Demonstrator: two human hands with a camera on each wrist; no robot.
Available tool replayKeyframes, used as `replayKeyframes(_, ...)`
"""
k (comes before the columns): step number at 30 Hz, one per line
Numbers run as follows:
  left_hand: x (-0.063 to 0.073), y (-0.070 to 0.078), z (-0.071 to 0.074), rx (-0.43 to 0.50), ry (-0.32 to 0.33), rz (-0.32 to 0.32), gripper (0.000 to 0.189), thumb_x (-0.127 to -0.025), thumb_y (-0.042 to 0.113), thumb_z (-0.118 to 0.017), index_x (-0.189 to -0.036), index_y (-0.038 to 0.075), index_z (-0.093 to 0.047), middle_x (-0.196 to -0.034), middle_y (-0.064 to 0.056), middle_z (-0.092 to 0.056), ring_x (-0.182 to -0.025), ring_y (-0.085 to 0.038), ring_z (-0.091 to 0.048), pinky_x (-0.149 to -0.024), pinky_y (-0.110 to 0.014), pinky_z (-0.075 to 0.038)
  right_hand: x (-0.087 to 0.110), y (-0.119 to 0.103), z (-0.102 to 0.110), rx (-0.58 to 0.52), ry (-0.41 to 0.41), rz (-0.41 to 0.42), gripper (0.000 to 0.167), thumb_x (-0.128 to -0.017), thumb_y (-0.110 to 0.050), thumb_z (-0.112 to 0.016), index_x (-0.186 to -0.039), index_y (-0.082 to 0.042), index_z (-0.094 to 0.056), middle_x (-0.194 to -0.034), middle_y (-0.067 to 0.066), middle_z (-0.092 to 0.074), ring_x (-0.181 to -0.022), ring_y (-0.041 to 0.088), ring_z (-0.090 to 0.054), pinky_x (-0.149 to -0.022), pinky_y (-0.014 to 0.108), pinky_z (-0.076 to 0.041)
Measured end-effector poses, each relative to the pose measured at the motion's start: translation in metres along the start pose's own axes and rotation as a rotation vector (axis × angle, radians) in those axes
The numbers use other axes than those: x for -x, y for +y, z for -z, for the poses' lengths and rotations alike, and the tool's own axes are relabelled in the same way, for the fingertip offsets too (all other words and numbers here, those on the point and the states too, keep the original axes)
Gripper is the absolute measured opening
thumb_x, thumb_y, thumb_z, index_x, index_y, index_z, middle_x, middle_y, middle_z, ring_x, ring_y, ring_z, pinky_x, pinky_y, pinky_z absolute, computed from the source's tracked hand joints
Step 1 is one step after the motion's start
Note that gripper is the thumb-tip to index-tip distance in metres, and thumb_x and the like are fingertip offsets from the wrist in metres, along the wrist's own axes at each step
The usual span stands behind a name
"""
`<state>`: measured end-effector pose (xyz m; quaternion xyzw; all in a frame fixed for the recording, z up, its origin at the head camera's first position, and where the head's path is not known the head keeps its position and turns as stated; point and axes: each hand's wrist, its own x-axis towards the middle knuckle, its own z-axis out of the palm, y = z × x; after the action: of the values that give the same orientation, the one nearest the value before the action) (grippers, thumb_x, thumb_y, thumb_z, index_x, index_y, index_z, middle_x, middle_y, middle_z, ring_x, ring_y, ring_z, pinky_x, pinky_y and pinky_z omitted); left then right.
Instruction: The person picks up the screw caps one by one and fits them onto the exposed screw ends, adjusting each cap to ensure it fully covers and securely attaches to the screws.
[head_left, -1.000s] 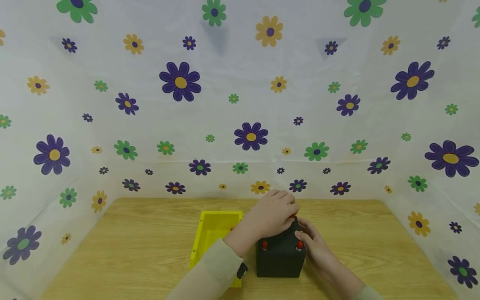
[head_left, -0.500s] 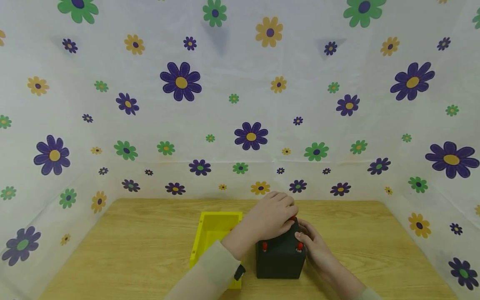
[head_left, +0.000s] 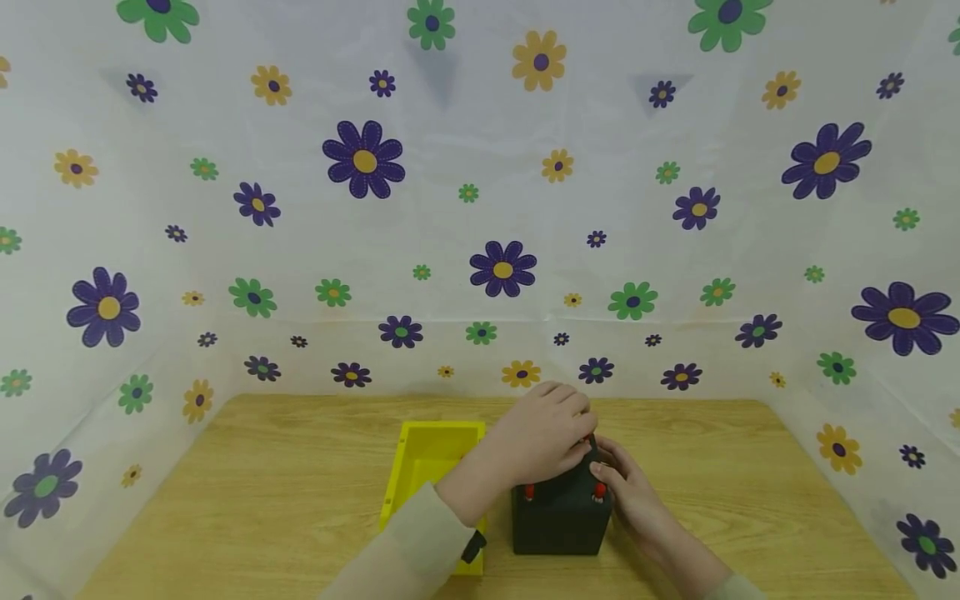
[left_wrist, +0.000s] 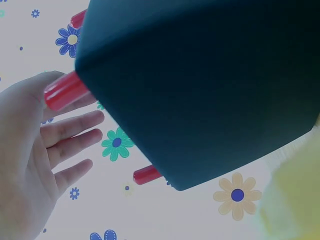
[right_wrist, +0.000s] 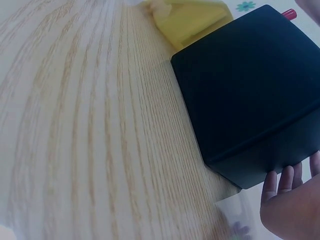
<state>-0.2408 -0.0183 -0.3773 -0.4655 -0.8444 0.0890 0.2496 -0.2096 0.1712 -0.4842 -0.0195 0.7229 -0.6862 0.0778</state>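
Observation:
In the head view a black box (head_left: 561, 529) stands on the table, with red pegs on its top; two show at the near corners, the right one (head_left: 599, 492) with a silvery base. My left hand (head_left: 546, 429) reaches over the top and pinches a red peg (head_left: 588, 437) at the far right corner, mostly hidden by the fingers. My right hand (head_left: 637, 496) holds the box's right side, thumb on the upper edge, fingers against the side. In the left wrist view the other left fingers (left_wrist: 75, 145) spread beside the box.
A yellow open-topped bin (head_left: 431, 442) stands left of the box, partly covered by my left forearm; a small reddish thing inside is barely visible. The wooden table (head_left: 300, 492) is walled in by white flower-printed sheeting (head_left: 435, 208).
My left wrist and sleeve have shifted slightly left, while the fingers stay at the far right corner. The right hand and the black box keep their places.

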Motion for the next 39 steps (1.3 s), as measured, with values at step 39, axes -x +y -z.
replayKeyframes(39,0.063,-0.011,0.031,0.0,-0.044,0.027,0.032,-0.103,0.051,-0.066,-0.115,0.023,-0.073,-0.126,0.003,-0.071,-0.124,-0.017,-0.064,-0.12,-0.036,-0.048,-0.005,-0.004,-0.004,-0.007,0.02,-0.025,0.059,-0.109,-0.02,-0.05,-0.162,-0.004,-0.029,-0.167,0.024,-0.032,-0.146,0.033,-0.044,-0.111,0.029,-0.045)
